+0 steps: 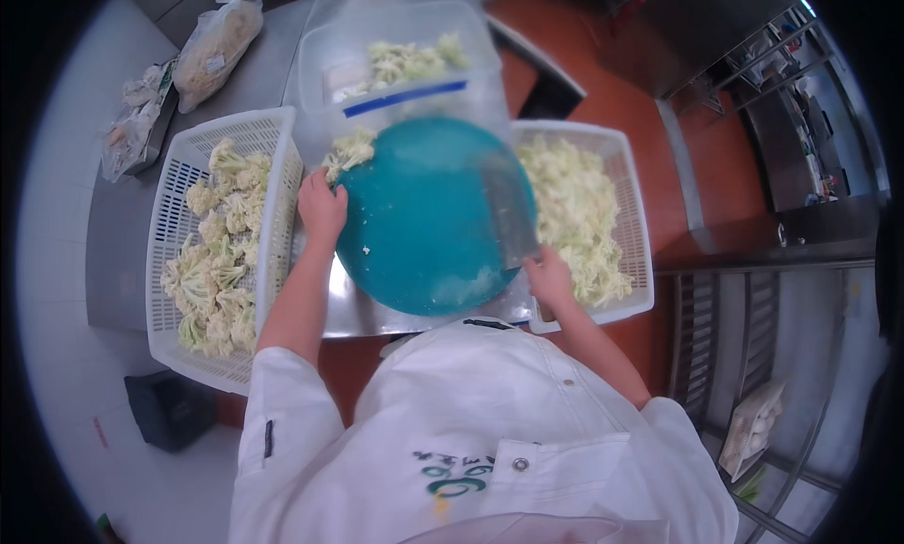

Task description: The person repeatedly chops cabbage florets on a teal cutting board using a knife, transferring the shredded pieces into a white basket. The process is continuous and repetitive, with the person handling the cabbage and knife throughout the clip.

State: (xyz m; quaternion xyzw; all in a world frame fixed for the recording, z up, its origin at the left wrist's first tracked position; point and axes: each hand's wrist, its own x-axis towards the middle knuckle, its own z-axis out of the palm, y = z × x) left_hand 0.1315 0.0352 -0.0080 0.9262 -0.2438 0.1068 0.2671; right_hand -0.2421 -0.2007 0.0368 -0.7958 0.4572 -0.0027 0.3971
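Note:
At the left rim of the round teal cutting board [431, 226], my left hand [323, 206] has its fingers on the lower end of a cauliflower piece [351, 150]. The piece stands out over the board's upper-left edge. My right hand [551, 275] grips the handle of a cleaver [507, 208], whose broad blade is blurred over the right side of the board. Small white crumbs lie on the board. To my left, a white slotted plastic basket [282, 184] holds large cauliflower pieces [205, 275]. On the right, another white basket [639, 261] is heaped with smaller cut cauliflower [575, 219].
Beyond the board, a translucent plastic bin [307, 85] with a blue strip contains more cauliflower [417, 63]. A filled plastic bag [217, 53] and a tray of bagged goods [134, 131] are at the back left of the steel table [120, 247]. The floor [720, 162] is red-brown.

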